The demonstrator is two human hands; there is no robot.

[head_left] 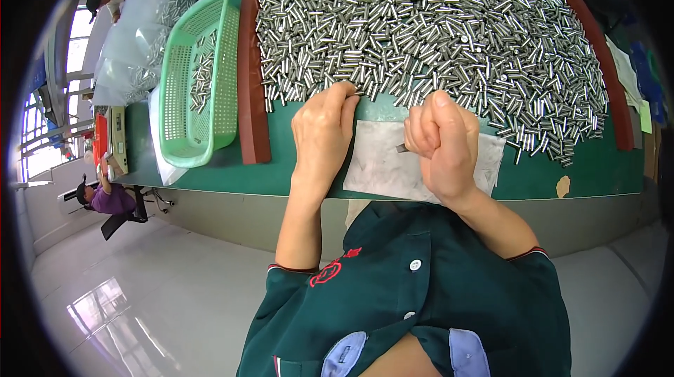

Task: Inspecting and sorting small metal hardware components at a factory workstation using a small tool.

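Right hand [441,144] clenched in fist, grip grasping small metal pin [401,147], tip poking out over grey cloth sheet [382,166] on green counter [281,173]. Left hand [324,131] flat, fingertips touching near edge of heap of short silver metal pins [428,26], nothing gripped. Mint-green plastic basket [184,131] lies left, holding few pins.

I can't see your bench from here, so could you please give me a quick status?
Left hand open, fingertips on the pile of metal pins. Right hand fisted around pins above the grey sheet. Green basket off left, nothing blocking.
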